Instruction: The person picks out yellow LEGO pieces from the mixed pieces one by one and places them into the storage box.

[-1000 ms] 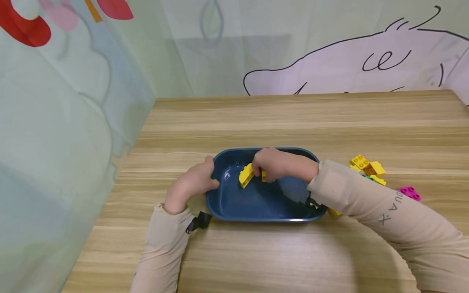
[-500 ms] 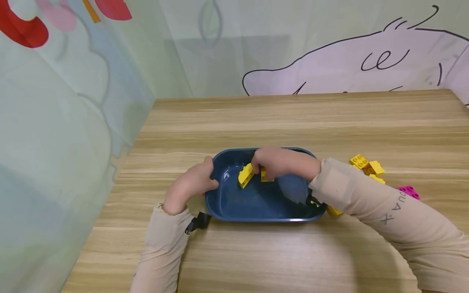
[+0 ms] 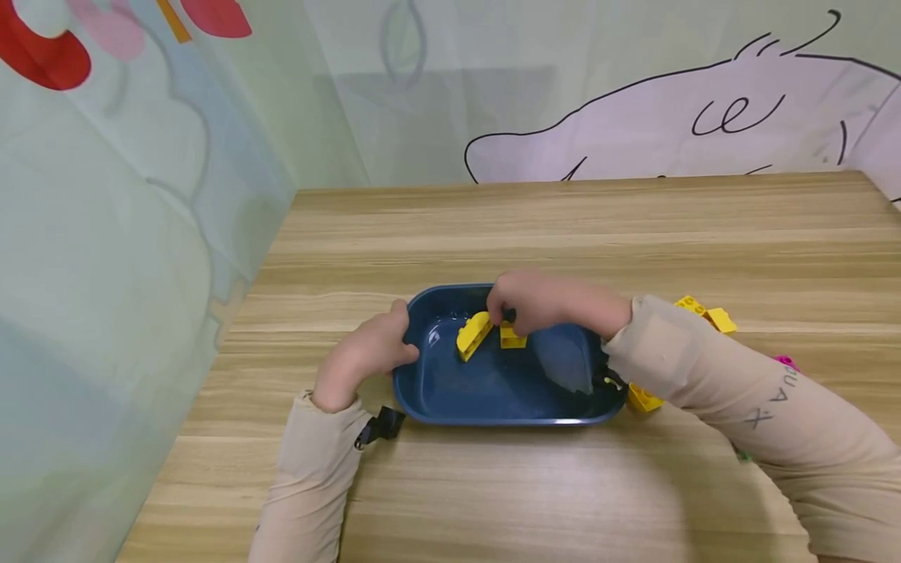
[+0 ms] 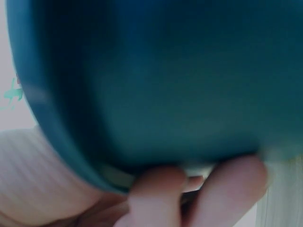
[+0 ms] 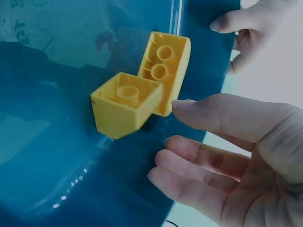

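A dark blue tray [image 3: 493,399] lies on the wooden table, in the middle of the head view. My left hand [image 3: 369,344] holds its left end, thumb over the rim and other fingers outside. Inside, toward the back, are two yellow toy building bricks: a rounded one [image 3: 473,335] and a smaller one [image 3: 513,338] beside it. In the right wrist view the smaller brick [image 5: 123,104] shows its hollow side and appears close against the longer brick [image 5: 163,71]. Just off them, my right hand [image 3: 531,301] hovers over the tray's back edge, fingers loosely bent with nothing between them.
Right of the tray, more yellow bricks [image 3: 719,319] lie on the table, partly behind the right sleeve. Another yellow brick [image 3: 642,397] sits by the tray's right end. A magenta brick [image 3: 787,362] peeks out past the forearm. A printed cloth wall [image 3: 422,133] stands behind the table.
My right hand has come away from the yellow bricks, moving slightly up and right. Its sleeve covers more of the loose bricks. The left hand and tray stay put.
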`<state>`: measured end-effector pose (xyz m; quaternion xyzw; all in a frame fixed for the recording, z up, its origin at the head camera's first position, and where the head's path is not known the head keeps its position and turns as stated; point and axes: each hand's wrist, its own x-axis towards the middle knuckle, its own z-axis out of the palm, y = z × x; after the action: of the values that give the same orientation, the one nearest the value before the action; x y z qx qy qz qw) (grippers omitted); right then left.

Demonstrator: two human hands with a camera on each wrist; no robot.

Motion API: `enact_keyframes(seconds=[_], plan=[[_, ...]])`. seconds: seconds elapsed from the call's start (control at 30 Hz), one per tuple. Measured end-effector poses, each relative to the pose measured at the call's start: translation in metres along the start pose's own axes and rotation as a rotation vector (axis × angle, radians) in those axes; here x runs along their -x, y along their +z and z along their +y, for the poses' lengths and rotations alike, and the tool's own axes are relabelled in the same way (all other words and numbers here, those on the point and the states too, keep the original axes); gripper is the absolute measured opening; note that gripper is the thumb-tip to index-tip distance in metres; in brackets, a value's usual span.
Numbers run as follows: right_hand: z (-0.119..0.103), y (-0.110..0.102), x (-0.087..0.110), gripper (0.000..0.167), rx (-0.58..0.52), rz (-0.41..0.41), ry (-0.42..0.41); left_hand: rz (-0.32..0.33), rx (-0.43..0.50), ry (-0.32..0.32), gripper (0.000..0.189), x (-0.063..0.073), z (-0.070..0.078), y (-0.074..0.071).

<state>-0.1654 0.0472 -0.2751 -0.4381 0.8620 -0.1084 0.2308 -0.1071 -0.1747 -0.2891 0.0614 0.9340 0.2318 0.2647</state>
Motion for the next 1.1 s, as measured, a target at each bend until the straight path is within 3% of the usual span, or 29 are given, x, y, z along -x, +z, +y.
enact_keyframes(seconds=[0.57,0.97,1.1], plan=[[0.015,-0.016,0.022,0.021,0.006,0.093,-0.013,-0.002,-0.015,0.003,0.067,0.000,0.000,0.000],[0.031,-0.021,0.045,0.020,0.020,0.171,0.026,-0.004,-0.009,-0.002,0.070,0.000,0.000,0.000],[0.037,-0.023,0.055,0.020,0.021,0.174,0.072,-0.003,-0.016,0.000,0.068,0.000,-0.001,0.000]])
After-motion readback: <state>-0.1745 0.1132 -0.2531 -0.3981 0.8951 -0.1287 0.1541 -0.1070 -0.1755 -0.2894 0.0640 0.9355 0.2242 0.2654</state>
